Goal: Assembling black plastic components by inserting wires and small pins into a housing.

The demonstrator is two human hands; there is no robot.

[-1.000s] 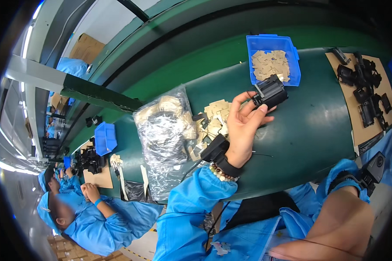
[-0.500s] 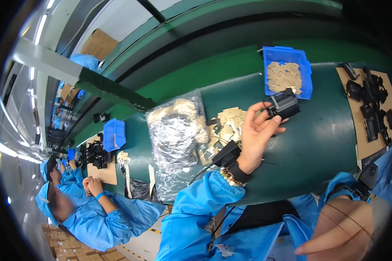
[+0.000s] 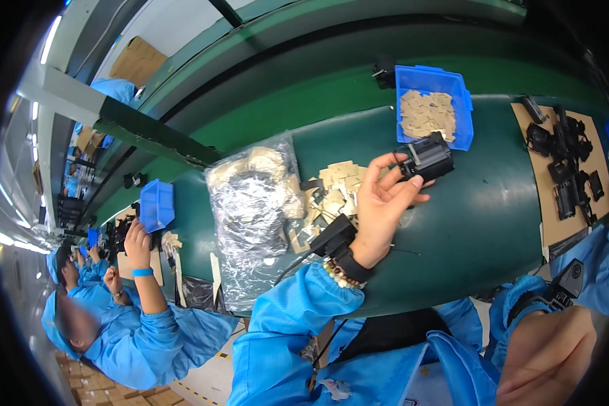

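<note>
My left hand [image 3: 380, 203] is raised over the green belt [image 3: 480, 230] and its fingertips grip a small black plastic housing [image 3: 426, 158]. A black device is strapped to that wrist, above a bead bracelet. Just left of the hand lies a loose pile of tan flat pieces [image 3: 337, 188]. A blue bin [image 3: 461, 101] holding more tan pieces sits right behind the housing. My right hand [image 3: 547, 353] is low at the bottom right, close to the camera and blurred; I cannot make out its fingers.
A crumpled clear plastic bag [image 3: 250, 210] lies left of the tan pile. At the right, a cardboard sheet [image 3: 553, 230] carries several black parts. A co-worker in blue [image 3: 135, 331] at the left reaches toward another blue bin [image 3: 157, 203].
My left hand keeps its hold on the black housing and has turned it slightly. The view has shifted a little. The co-worker's arm has lifted toward the far blue bin.
</note>
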